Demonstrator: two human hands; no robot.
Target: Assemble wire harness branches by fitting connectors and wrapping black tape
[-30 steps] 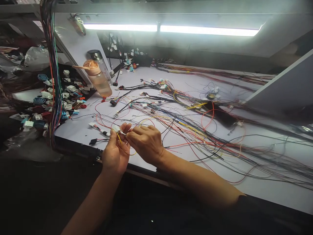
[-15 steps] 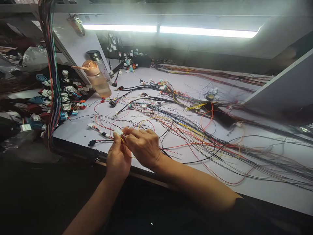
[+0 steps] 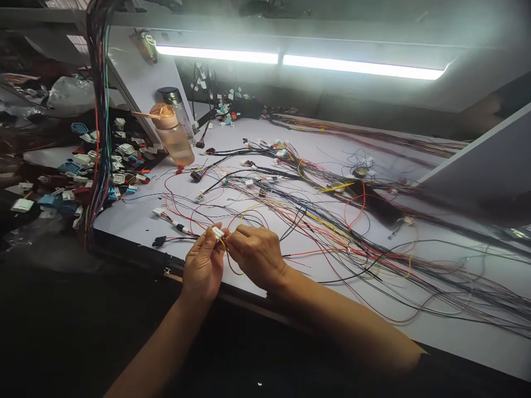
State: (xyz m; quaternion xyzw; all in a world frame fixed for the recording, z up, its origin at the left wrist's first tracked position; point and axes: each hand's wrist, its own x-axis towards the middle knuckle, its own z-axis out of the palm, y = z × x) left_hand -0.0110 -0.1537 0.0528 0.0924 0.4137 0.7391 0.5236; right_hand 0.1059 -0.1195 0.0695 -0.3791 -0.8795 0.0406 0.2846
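Over the front edge of the table, my left hand (image 3: 204,270) pinches a white plastic connector (image 3: 217,232) between thumb and fingers. Close against its right side is my right hand (image 3: 258,253), its fingers closed around thin wire at the connector's end. A yellow wire (image 3: 224,243) comes out of the connector and loops down between the hands. The right fingertips are partly hidden, so exactly what they grip is hard to see. Left of my hands lie a black connector (image 3: 159,241) and a small white connector (image 3: 158,211) on short wires.
A harness of many coloured wires (image 3: 332,237) spreads over the white table (image 3: 133,221). At the back left stand an orange-lidded bottle (image 3: 174,135) and a dark-lidded bottle (image 3: 176,102). A hanging wire bundle (image 3: 100,110) and a heap of connectors (image 3: 120,160) are at the left.
The view has shifted slightly, so the scene sits lower and to the right. Both hands stay together at the white connector, whose end now shows more between them.
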